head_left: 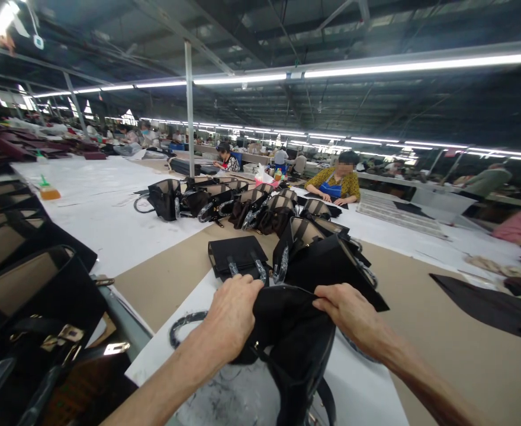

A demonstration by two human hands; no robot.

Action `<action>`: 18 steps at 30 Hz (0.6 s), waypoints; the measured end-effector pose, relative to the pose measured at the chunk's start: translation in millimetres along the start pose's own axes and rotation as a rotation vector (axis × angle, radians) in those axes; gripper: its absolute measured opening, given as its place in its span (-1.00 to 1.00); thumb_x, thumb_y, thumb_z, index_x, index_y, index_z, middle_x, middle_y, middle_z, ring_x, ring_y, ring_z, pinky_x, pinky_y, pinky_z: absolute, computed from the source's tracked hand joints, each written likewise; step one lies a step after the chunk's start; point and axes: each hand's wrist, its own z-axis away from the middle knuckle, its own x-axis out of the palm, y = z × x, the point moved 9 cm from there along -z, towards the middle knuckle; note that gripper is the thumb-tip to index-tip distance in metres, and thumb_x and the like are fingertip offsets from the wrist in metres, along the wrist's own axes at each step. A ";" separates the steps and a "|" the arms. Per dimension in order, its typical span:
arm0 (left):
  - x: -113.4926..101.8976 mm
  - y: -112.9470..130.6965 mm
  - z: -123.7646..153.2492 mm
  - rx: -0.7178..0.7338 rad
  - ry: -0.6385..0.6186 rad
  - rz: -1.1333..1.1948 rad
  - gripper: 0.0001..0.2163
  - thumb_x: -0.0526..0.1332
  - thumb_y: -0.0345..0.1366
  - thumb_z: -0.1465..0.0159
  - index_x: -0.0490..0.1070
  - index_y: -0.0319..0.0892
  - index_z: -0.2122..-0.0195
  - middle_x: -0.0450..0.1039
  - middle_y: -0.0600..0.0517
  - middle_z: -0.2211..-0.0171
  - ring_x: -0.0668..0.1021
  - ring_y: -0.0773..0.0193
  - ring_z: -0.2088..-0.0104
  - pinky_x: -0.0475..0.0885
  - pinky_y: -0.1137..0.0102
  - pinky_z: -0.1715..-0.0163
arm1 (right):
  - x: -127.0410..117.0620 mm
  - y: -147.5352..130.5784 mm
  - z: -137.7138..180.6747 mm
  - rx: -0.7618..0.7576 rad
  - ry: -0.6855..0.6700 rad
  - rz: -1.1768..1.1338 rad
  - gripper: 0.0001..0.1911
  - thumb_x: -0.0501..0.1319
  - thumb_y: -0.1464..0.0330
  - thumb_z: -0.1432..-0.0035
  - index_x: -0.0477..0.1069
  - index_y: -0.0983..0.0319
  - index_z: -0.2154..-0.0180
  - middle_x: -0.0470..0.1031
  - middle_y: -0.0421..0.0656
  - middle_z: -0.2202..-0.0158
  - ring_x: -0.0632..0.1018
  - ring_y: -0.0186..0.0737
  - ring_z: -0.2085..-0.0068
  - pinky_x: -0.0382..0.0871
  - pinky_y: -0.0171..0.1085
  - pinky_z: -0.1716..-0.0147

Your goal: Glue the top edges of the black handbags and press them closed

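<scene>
In the lower centre of the frame is the soft black handbag body [293, 325], which looks slack and folded, with a small gold-coloured metal piece near its left side. The left hand [234, 313] is closed over the left part of its upper edge; the right hand [347, 310] pinches the right end of this edge between thumb and fingers. One curved handle in clear plastic wrap [185, 325] shows at the left; to which bag it belongs, one cannot tell.

Just beyond the hands there are one small boxy black bag [238, 254] and one larger black bag with tan lining [331, 266]. The further black bags [165, 198] overlap, so their exact number cannot be told. One amber bottle with green tip [48, 189] stands at the upper left.

Under the handbag body lies a white sheet [367, 384]. To its right, a wide tan sheet [420, 319] gives room up to the flat dark fabric piece [486, 307].
</scene>
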 end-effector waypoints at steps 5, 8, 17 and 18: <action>13.2 9.6 -2.1 0.071 0.140 0.029 -0.61 -0.07 -0.63 -0.05 0.37 -0.18 0.18 0.38 -0.02 0.22 0.40 0.19 0.17 0.33 0.36 0.20 | -0.9 -2.5 -0.7 -0.033 -0.007 -0.010 -0.75 0.08 0.44 -0.12 0.18 0.23 0.59 0.25 -0.29 0.62 0.30 -0.36 0.52 -0.02 -0.34 0.51; 13.7 7.5 0.5 0.160 0.181 0.057 -0.62 -0.09 -0.61 -0.11 0.36 -0.17 0.16 0.38 -0.01 0.22 0.39 0.22 0.18 0.31 0.36 0.18 | -2.7 -1.9 -1.0 -0.031 -0.011 -0.031 -0.74 0.09 0.44 -0.10 0.16 0.23 0.61 0.24 -0.30 0.62 0.30 -0.38 0.52 -0.03 -0.35 0.51; 14.5 4.6 -7.3 0.128 0.194 -0.005 -0.88 0.10 -0.30 -0.24 0.40 -0.10 0.25 0.42 0.06 0.30 0.42 0.24 0.24 0.28 0.38 0.25 | -5.5 -2.5 1.2 -0.025 -0.013 -0.053 -0.74 0.09 0.44 -0.11 0.17 0.23 0.61 0.19 -0.31 0.64 0.28 -0.39 0.53 -0.03 -0.37 0.53; 14.9 4.6 -8.3 0.112 0.189 -0.007 -0.88 0.09 -0.30 -0.25 0.41 -0.09 0.27 0.42 0.06 0.32 0.43 0.25 0.25 0.28 0.39 0.26 | -5.5 -3.1 1.2 -0.027 -0.015 -0.049 -0.74 0.09 0.44 -0.11 0.17 0.23 0.61 0.19 -0.31 0.64 0.28 -0.38 0.53 -0.03 -0.36 0.53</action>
